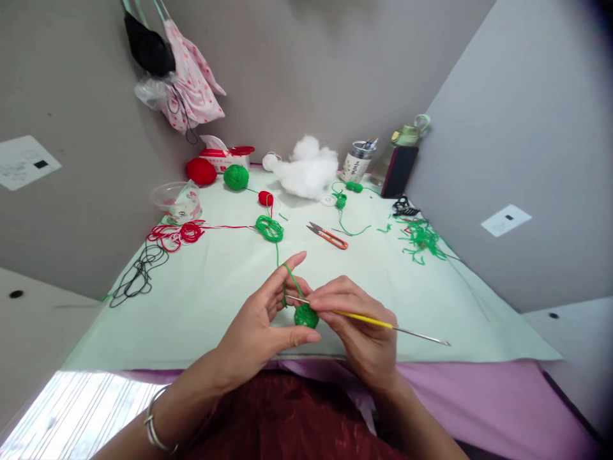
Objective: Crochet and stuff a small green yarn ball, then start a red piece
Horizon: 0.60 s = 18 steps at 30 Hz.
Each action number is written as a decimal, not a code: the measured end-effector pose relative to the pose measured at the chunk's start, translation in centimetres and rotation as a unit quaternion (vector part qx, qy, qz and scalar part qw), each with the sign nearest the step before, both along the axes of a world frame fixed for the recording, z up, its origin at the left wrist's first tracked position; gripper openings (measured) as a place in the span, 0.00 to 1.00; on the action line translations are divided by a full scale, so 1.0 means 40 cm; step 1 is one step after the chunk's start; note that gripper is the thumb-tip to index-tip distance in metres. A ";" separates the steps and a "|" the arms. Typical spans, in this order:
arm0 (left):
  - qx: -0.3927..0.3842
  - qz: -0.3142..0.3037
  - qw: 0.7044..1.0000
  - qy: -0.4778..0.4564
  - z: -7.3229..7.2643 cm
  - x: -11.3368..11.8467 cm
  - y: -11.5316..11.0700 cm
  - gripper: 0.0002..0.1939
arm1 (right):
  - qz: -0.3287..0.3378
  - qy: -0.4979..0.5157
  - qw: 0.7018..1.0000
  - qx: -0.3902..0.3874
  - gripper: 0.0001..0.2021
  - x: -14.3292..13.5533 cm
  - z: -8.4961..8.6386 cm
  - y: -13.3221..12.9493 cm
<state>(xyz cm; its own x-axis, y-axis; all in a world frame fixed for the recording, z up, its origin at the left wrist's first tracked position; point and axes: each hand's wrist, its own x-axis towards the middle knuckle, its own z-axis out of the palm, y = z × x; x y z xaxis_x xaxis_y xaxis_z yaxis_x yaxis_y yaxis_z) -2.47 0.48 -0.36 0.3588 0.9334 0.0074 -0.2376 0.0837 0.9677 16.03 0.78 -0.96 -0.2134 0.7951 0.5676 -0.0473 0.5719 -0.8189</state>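
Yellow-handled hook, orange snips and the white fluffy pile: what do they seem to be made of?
Yellow-handled hook: metal shaft, judging by its silvery shine; smooth, even yellow grip, perhaps plastic.
Orange snips: dark grey blades, probably metal; orange handles, painted metal or plastic, can't tell.
White fluffy pile: soft fibre, polyester or cotton, from its loose, cloudy edges.

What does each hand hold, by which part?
Right hand: yellow-handled metal crochet hook, near the handle's front. Left hand: round green crocheted piece, by its lower edge.

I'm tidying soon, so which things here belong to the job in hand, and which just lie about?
Job, apparently: yellow-handled hook, green crocheted piece, green yarn coil; perhaps orange snips.
Likely lying about: dark phone, tissue box, pen tin.
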 end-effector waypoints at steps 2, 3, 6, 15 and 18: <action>-0.011 -0.033 0.999 -0.005 -0.001 -0.009 0.002 0.44 | -0.002 0.012 1.000 -0.008 0.16 0.001 0.000 0.002; -0.016 -0.053 0.998 -0.012 -0.001 -0.014 0.003 0.39 | -0.002 0.017 1.000 -0.013 0.15 0.002 0.000 0.004; -0.024 -0.091 0.994 -0.047 -0.005 -0.024 0.004 0.28 | 0.001 0.027 0.999 -0.022 0.13 0.004 0.004 0.008; -0.059 0.009 0.996 -0.067 0.006 -0.003 0.007 0.34 | -0.008 0.050 0.998 -0.027 0.11 -0.005 -0.007 0.015; -0.034 0.042 0.998 -0.045 0.012 0.003 0.004 0.37 | 0.000 0.100 0.993 -0.063 0.09 -0.011 -0.020 0.016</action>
